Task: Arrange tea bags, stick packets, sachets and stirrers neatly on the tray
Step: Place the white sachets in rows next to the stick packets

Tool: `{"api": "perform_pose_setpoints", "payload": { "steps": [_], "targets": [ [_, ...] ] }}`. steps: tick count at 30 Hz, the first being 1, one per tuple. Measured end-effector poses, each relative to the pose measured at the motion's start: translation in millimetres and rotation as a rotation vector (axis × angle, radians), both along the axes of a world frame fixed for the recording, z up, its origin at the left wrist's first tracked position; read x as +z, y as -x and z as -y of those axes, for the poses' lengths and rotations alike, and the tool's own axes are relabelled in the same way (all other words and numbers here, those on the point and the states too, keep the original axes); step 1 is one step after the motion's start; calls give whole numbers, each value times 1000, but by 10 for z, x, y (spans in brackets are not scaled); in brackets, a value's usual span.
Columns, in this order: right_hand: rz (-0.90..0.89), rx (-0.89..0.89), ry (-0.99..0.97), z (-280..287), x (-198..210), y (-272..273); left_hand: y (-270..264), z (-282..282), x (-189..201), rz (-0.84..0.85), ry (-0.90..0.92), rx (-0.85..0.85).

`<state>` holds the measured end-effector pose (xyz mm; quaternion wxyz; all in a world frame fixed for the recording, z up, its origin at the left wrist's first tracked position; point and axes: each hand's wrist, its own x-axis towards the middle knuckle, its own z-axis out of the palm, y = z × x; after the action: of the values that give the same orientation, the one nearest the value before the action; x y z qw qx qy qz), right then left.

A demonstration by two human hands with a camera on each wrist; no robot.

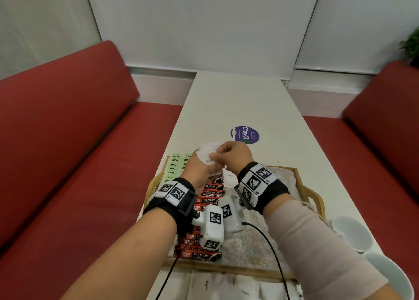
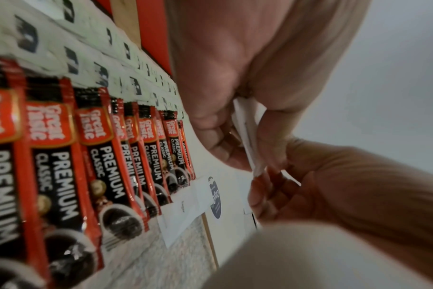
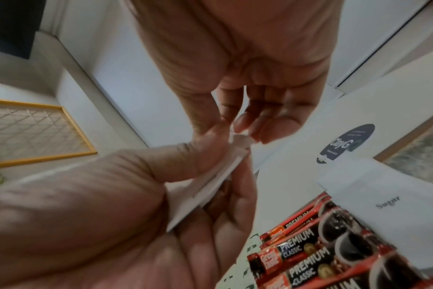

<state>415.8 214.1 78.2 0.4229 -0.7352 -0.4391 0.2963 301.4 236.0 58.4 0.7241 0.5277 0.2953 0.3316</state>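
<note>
From the head view, we hold a small stack of white sugar sachets [image 1: 207, 155] above the far edge of the wooden tray [image 1: 314, 196]. Our left hand [image 1: 199, 169] curls around the stack, and our right hand [image 1: 233, 155] pinches the top sachet at its corner. On the tray a row of green tea bags [image 1: 174, 166] and a long row of red coffee stick packets [image 1: 209, 196] already lie in order, and one sugar sachet [image 1: 229, 179] lies beside the sticks. More loose sachets [image 1: 229, 286] wait on the table [image 1: 238, 104] near us, and two white bowls [image 1: 353, 232] stand to the right. We see no stirrers.

In the left wrist view, the sticks [image 2: 106, 156] overlap evenly, the single laid sachet [image 2: 183, 213] at their ends, and the right fingertips [image 2: 257, 195] nip the held stack [image 2: 247, 136].

In the right wrist view, the left thumb [image 3: 200, 154] presses the stack [image 3: 210, 185] flat.

We judge the task roughly half done: tea and coffee placed, sachets just begun, stirrers left.
</note>
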Motion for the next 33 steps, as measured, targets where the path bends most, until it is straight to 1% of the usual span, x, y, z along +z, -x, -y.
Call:
{"api": "perform_pose_setpoints", "payload": {
  "steps": [2,4,6,8,12,16,19,22,25,27,33],
  "targets": [
    [-75,4,-5,9,12,-14,10,-3,36,-6,47,37],
    [-162,-6,-9,19,35,-47,10,-35,36,0,126,77],
    [-211,-19,-27,28,58,-101,9,-66,44,20,212,109],
    [-198,-27,-38,33,55,-160,8,-88,63,39,265,145],
    [-120,-72,-51,34,13,-252,-38,-124,61,40,260,205],
    [-124,-176,-55,25,-92,-393,-38,-167,35,30,280,293],
    [-88,-237,35,52,-235,-536,0,-196,18,34,289,318],
    [-39,-214,199,98,-399,-613,18,-216,11,38,292,323],
    [-34,-182,337,102,-554,-623,14,-221,14,44,295,317],
    [-37,-172,380,88,-630,-609,7,-222,14,48,294,309],
    [-74,-154,408,16,-731,-570,2,-229,8,41,288,292]
  ]
}}
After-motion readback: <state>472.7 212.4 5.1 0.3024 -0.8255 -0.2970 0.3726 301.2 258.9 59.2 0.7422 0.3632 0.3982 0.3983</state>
